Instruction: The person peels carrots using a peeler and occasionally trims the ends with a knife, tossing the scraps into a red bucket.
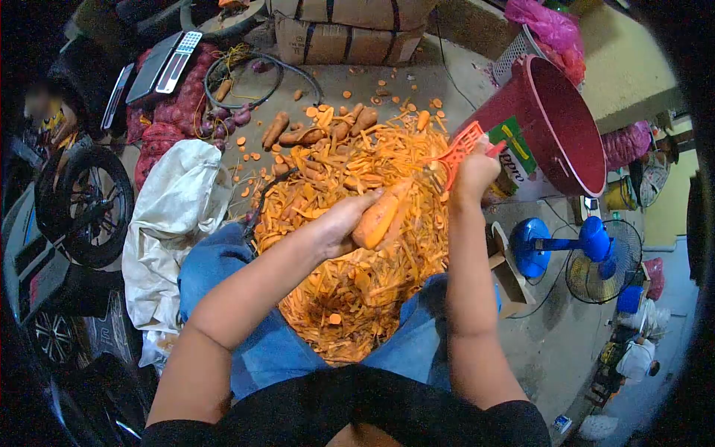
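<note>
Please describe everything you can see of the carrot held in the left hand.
The carrot is orange and thick, with a rounded near end, and narrows towards a blurred far end. Its surface looks mostly smooth. The left hand grips it from the side, slanting above the heap of orange peelings. Whether the red slotted tool touches it is unclear.

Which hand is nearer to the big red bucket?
The right. The right hand, gripping an orange-red peeler, is right beside the bucket. The left hand is farther off, holding a carrot over the heap of peelings.
</note>
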A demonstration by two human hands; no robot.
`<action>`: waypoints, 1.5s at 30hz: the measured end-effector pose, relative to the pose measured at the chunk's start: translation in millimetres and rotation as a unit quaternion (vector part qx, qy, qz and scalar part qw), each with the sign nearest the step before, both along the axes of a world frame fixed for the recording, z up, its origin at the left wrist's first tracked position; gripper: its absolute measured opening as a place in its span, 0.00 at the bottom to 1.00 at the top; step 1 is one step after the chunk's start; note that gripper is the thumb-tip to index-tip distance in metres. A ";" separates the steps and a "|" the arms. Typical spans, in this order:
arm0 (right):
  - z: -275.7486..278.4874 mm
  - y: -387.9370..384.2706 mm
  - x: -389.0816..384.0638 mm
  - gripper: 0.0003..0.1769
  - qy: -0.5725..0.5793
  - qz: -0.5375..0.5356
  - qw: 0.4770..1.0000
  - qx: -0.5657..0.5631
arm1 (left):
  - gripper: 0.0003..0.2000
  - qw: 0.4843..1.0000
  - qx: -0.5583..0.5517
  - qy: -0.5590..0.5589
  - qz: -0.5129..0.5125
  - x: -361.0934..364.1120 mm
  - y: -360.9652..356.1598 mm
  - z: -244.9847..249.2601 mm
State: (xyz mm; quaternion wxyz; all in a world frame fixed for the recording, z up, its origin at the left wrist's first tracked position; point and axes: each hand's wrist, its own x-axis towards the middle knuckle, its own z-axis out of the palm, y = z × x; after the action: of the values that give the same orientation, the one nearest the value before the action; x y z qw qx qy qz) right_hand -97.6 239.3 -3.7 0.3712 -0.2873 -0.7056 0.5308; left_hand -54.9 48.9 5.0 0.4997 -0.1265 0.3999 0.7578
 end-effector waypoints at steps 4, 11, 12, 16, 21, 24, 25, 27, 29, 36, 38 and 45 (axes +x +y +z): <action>12.6 -45.2 17.9 0.13 0.088 0.164 0.982 0.027 | 0.15 0.999 0.030 -0.012 0.038 -9.2 -0.3 -24.4; 10.8 -39.9 9.7 0.12 0.026 0.062 0.990 0.122 | 0.16 0.979 -0.094 0.150 -0.102 4.2 -5.1 8.5; 9.4 -20.0 2.4 0.12 -0.015 -0.002 0.993 0.121 | 0.16 0.985 -0.064 0.136 -0.087 6.6 -5.3 10.4; 0.0 2.1 -4.1 0.10 0.043 -0.004 0.999 -0.019 | 0.17 0.997 -0.033 0.068 -0.032 4.0 -4.9 10.2; 22.7 -84.0 35.8 0.08 0.060 0.210 0.968 0.128 | 0.16 0.999 0.008 -0.012 0.039 -6.7 -4.3 -15.3; 13.4 -83.8 34.6 0.11 -0.004 0.206 0.974 0.094 | 0.16 0.997 -0.032 0.044 0.055 -2.2 -2.7 -4.4; 13.4 -77.2 28.5 0.13 -0.008 0.191 0.980 0.056 | 0.16 0.995 -0.038 0.089 0.030 -0.9 -2.6 -4.1; 13.3 -44.7 10.5 0.14 0.004 0.104 0.989 0.101 | 0.16 0.990 -0.042 0.132 0.003 3.5 -1.7 -4.7; -1.2 -9.4 -0.6 0.14 0.012 0.061 0.994 0.088 | 0.19 0.997 -0.029 0.059 -0.040 7.6 -1.2 -5.5; 24.6 -76.3 30.4 0.10 0.109 0.179 0.972 0.103 | 0.16 0.998 -0.009 0.008 0.069 -3.5 2.9 0.4; 15.2 -83.8 36.5 0.10 0.060 0.189 0.971 0.134 | 0.16 0.997 -0.005 0.010 0.080 -2.0 4.5 -4.6; 14.4 -50.9 10.3 0.12 0.074 0.103 0.988 0.090 | 0.16 0.994 0.011 0.110 -0.002 -4.2 7.2 -8.5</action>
State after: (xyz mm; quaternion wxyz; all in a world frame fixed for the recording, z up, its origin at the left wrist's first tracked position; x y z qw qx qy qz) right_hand -87.2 188.4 10.7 0.3902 -0.1383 -0.7468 0.5205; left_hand -59.1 56.1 -3.5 0.4559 -0.0359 0.4444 0.7703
